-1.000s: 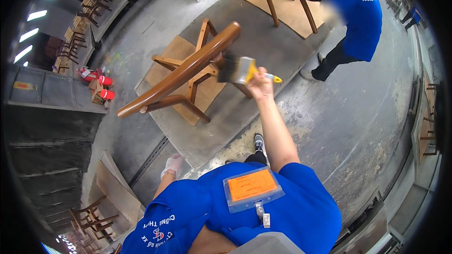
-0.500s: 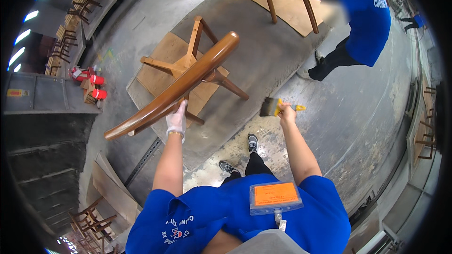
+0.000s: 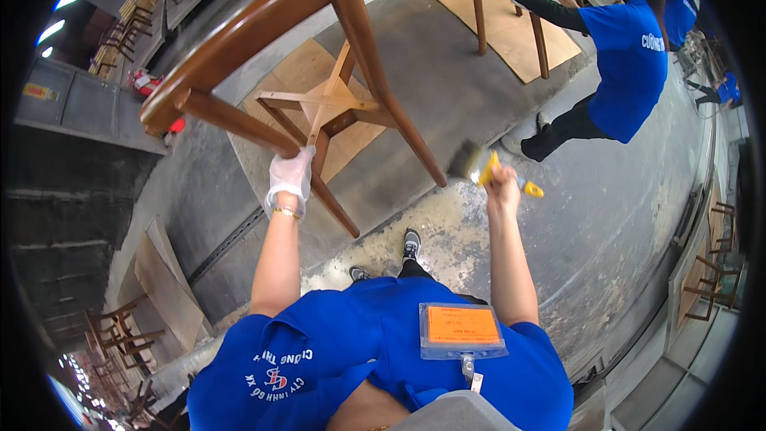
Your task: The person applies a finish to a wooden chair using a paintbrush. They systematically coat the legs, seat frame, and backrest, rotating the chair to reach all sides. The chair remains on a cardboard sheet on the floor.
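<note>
My left hand [image 3: 291, 179], in a white glove, grips a leg of a brown wooden chair [image 3: 319, 56] and holds it tilted above a plywood sheet [image 3: 299, 80] on the concrete floor. The chair's curved back rail arches across the top of the view. My right hand [image 3: 501, 187] holds a paintbrush with a yellow handle [image 3: 479, 166], its bristles just right of the chair's lower leg tip and apart from it. My shoes [image 3: 411, 243] stand on a pale stained patch of floor.
A person in a blue shirt [image 3: 622, 56] bends over another chair on a second plywood sheet [image 3: 511, 24] at the upper right. Stacked wooden chairs [image 3: 120, 335] stand at the lower left, more chair frames [image 3: 710, 271] at the right. Red items [image 3: 148, 84] sit by a grey wall.
My left hand came up, took the chair leg and tipped the chair closer and higher. My right hand with the brush pulled off the chair and now sits beside its leg.
</note>
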The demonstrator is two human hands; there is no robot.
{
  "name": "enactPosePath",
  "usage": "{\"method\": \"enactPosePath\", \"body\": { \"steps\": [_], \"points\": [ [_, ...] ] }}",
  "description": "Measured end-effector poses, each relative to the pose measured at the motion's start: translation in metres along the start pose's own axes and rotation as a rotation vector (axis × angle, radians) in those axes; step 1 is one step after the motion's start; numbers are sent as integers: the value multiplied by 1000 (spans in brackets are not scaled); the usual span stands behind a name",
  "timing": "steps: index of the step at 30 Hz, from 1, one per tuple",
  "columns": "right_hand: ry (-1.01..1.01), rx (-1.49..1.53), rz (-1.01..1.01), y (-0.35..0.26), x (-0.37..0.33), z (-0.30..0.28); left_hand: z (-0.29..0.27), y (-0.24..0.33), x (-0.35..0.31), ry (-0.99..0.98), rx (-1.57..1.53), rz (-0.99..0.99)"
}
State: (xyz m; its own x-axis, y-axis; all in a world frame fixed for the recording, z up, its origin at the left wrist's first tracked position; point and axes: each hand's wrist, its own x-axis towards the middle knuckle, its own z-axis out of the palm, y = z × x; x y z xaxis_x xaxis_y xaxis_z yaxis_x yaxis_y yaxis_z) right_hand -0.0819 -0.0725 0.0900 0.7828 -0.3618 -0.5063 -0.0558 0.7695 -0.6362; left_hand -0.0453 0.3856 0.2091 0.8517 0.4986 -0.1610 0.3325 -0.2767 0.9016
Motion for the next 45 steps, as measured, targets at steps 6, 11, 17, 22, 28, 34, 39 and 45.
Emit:
{"method": "enactPosePath", "body": {
  "steps": [6, 11, 17, 22, 28, 34, 39, 45],
  "points": [
    [-698, 461, 26, 45, -1, 187, -7, 40, 4, 40, 258, -125],
    [-34, 206, 63, 103, 7, 111, -8, 54, 25, 24, 183, -105],
    [402, 133, -54, 119, 27, 139, -14, 70, 64, -135, 203, -190],
    [-564, 253, -178, 92, 38, 234, -17, 82, 108, -212, 253, -163],
    [304, 230, 1, 110, 60, 116, -5, 90, 150, -164, 200, -121],
    [263, 83, -12, 89, 91, 203, 17, 89, 169, 41, 5, -17],
    [-430, 44, 37, 58, 105, 329, 19, 81, 184, 96, -84, 94],
    [26, -242, 315, 39, 140, 175, 24, 85, 207, 137, 24, -83]
  ]
}}
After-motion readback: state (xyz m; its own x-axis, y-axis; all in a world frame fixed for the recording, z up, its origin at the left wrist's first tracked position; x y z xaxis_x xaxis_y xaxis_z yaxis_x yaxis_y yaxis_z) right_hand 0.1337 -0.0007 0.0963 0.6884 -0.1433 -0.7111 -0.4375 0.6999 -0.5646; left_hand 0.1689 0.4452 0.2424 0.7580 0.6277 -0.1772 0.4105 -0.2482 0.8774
